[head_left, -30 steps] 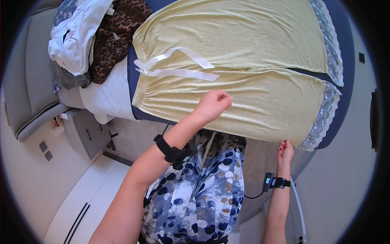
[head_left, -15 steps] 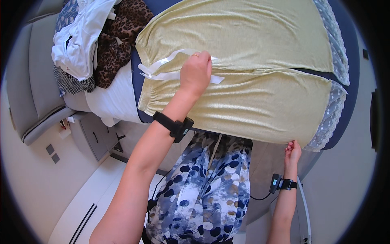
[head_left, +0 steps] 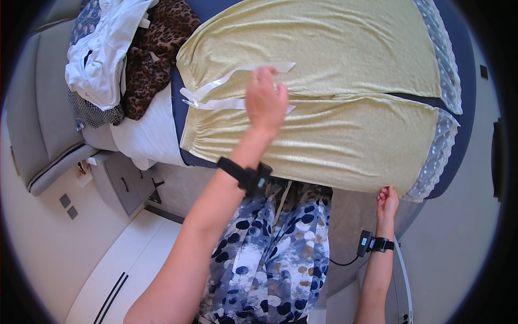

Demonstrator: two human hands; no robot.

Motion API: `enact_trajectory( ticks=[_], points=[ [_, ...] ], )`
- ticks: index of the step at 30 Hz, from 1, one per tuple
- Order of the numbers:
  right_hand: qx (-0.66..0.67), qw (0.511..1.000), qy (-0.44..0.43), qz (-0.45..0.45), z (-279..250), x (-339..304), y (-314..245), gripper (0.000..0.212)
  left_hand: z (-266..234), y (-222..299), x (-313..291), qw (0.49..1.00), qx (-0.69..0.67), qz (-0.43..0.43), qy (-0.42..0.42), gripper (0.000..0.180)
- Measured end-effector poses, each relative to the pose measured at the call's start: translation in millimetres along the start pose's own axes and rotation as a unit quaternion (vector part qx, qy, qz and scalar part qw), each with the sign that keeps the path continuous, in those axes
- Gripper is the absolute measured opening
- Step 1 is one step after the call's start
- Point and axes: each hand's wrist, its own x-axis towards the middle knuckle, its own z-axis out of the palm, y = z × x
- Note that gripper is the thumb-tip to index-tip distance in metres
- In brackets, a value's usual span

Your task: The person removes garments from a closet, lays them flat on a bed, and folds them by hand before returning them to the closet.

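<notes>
- The yellow trousers (head_left: pixel 345 143) lay flat on the dark blue bed (head_left: pixel 453 154), waist toward 10 o'clock, lace hems toward 2.
- The left hand (head_left: pixel 265 105), blurred and loosely open, was over the white ribbon (head_left: pixel 216 83) at 12; contact couldn't be told.
- The right hand (head_left: pixel 387 202) pinched the trousers' edge near 4.

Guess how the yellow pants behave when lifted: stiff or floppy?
The yellow pants would probably sag and fold, given their soft wrinkles. The white ribbon likely dangles, since its strips lie loose. The lace hem may snag; it looks thin and see-through.
</notes>
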Motion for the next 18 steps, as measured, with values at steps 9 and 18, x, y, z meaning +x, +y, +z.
enact_trajectory(
  ticks=[9, 18],
  points=[
    [0.0, 1.0, 0.007, -0.001, -2.1, 3.8, -2.3, 0.016, -24.3, -53.8, 55.5, 0.919, 0.378, -0.002, -0.11, 0.011],
    [-0.006, 1.0, 0.02, 0.01, -2.3, 5.2, -2.8, 0.015, -0.9, -33.0, 33.0, 0.964, 0.209, 0.105, -0.123, 0.01]
  ],
)
